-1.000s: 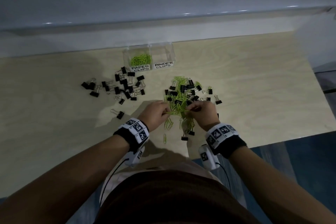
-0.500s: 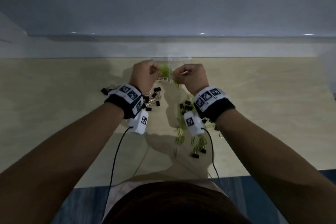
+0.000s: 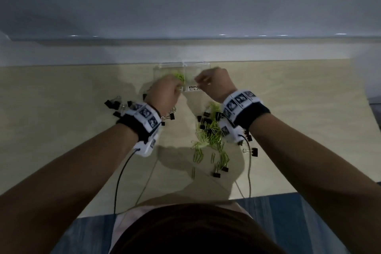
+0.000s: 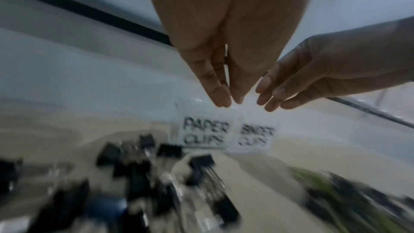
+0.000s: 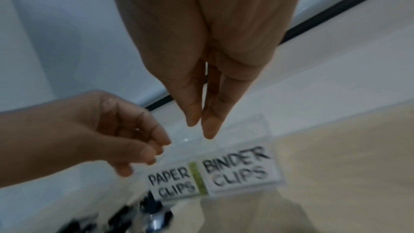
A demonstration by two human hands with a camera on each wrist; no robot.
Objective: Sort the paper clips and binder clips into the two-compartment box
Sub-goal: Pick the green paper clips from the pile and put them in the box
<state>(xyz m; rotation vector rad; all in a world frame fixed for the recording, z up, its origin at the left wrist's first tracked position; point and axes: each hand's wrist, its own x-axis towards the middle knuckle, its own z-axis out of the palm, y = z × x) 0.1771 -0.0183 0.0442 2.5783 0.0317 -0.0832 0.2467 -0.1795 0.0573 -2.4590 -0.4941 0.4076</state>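
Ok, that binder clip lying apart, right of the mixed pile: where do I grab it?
Probably pinch the binder clip by its black body, from above and from the right, with the right hand. The body faces away from the mixed pile; its wire handles point left toward the pile and look thin to pinch.
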